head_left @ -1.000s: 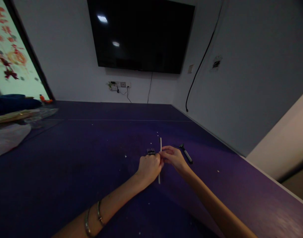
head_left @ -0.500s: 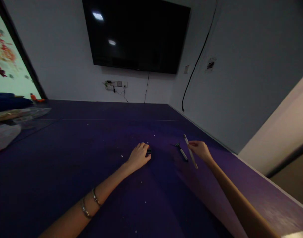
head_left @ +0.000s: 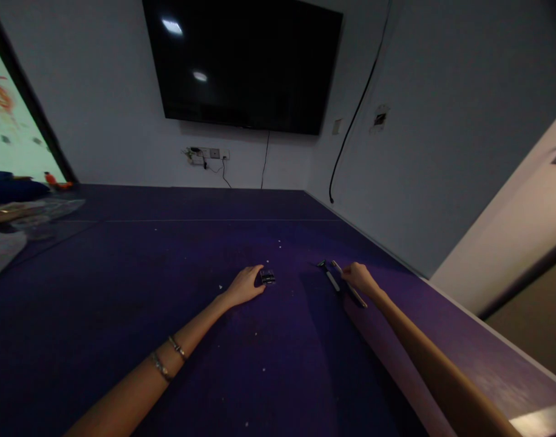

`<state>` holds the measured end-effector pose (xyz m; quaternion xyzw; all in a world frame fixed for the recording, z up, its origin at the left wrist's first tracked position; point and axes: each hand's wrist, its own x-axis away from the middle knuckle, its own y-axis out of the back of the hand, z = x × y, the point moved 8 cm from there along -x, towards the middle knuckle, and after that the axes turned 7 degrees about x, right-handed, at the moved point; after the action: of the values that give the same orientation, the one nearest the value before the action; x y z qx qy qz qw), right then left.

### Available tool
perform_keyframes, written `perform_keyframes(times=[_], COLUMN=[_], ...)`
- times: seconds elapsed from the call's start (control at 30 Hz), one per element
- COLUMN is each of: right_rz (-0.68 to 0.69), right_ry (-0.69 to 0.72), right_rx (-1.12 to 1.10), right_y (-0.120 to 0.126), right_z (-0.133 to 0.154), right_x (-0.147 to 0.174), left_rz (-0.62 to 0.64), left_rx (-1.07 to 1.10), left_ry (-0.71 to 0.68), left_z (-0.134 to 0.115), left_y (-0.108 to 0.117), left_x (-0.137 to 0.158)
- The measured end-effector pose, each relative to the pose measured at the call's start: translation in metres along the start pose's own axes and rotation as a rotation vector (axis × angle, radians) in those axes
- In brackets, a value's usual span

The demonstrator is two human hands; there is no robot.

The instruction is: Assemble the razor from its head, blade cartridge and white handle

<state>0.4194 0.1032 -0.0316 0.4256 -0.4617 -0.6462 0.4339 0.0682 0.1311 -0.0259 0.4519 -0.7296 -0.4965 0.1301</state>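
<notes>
My left hand (head_left: 245, 287) rests on the purple surface, thumb and fingers apart at the left edge of a small, flat, dark shiny piece (head_left: 267, 277). What that piece is, I cannot make out. On the right, my right hand (head_left: 360, 279) pinches a slim pale pen-like stick (head_left: 357, 295) near its middle. The stick slants low along the surface; whether it touches down is unclear. Just left of it lies a razor (head_left: 331, 280) with a dark head and a grey handle, roughly parallel to the stick.
White specks (head_left: 264, 369) dot the purple surface (head_left: 191, 255). Clear plastic bags (head_left: 36, 212) and a dark blue item (head_left: 14, 189) lie at the far left. A large television (head_left: 246, 67) hangs on the wall, and a black cable (head_left: 357, 118) dangles at the right.
My left hand has drawn back slightly left, uncovering more of the dark piece. My right hand has lowered the stick toward the surface, beside the razor. The view has shifted slightly.
</notes>
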Motion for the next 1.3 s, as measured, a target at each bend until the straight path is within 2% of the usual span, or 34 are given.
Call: perform_keyframes(times=[0.23,0.43,0.57,0.7,0.77,0.9,0.97,1.13,1.3], right_rz=[0.010,0.010,-0.008,-0.053,-0.076,-0.042,0.012,0.101,0.126], right_ry=[-0.007,-0.011,-0.003,0.016,0.099,0.462,0.587,0.737,0.800], right_rx=[0.045,0.031,0.014,0.012,-0.015,-0.126,-0.177,-0.181,-0.164], right_y=[-0.006,-0.004,0.007,0.029,0.042,0.058,0.059,0.053,0.051], right_z=[0.003,0.004,0.003,0.007,0.023,0.085,0.113,0.153,0.164], right_x=[-0.011,-0.008,-0.003,0.002,0.008,0.035,0.053,0.089,0.100], left_rz=[-0.045,-0.066,-0.072,-0.082,-0.103,-0.116,-0.102,-0.066,-0.047], left_rx=[0.040,0.068,0.129,0.225,0.276,0.353,0.361,0.357,0.371], left_ry=[-0.043,-0.037,-0.027,0.004,-0.006,-0.079,-0.139,-0.233,-0.248], left_z=[0.003,0.009,0.010,0.004,-0.006,-0.041,-0.063,-0.101,-0.108], left_y=[-0.003,-0.005,-0.004,0.003,0.009,0.015,0.014,0.009,0.003], left_x=[-0.002,-0.007,-0.008,-0.008,-0.008,-0.006,-0.003,0.008,0.014])
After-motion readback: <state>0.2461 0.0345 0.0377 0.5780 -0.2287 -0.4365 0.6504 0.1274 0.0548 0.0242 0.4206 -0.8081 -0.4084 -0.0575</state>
